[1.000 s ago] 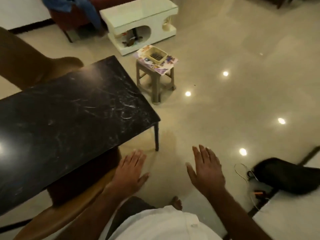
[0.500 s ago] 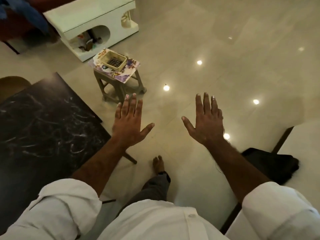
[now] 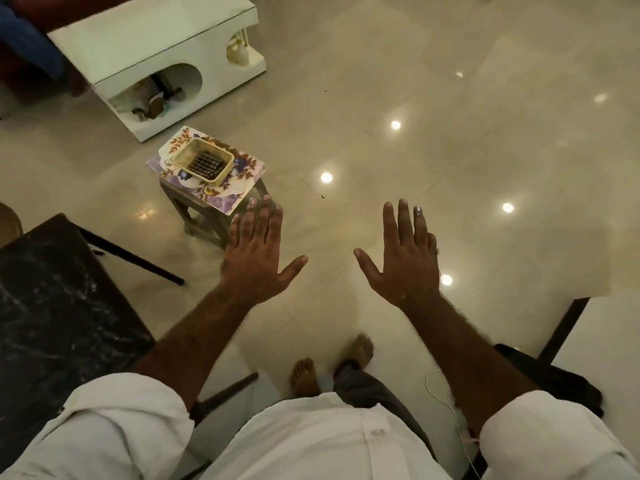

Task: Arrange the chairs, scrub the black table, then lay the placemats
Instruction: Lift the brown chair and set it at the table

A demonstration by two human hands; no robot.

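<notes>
now we hold our left hand [image 3: 256, 258] and right hand [image 3: 405, 261] out flat, fingers straight, holding nothing. the black table [image 3: 59, 306] is at our left. a cream tub [image 3: 194, 152] sits on flowery placemats [image 3: 221, 192] on a little stool [image 3: 202, 220]. inside the tub is something dark with rows; we cannot tell what.

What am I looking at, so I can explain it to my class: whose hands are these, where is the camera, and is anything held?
No machine here: a person wears one wide-angle camera on the head, looking down. The left hand and right hand are stretched out flat over the glossy tiled floor, holding nothing. The black marble-patterned table is at the left edge. Ahead, a small grey stool carries flowered flat mats with a cream plastic basket on top.
</notes>
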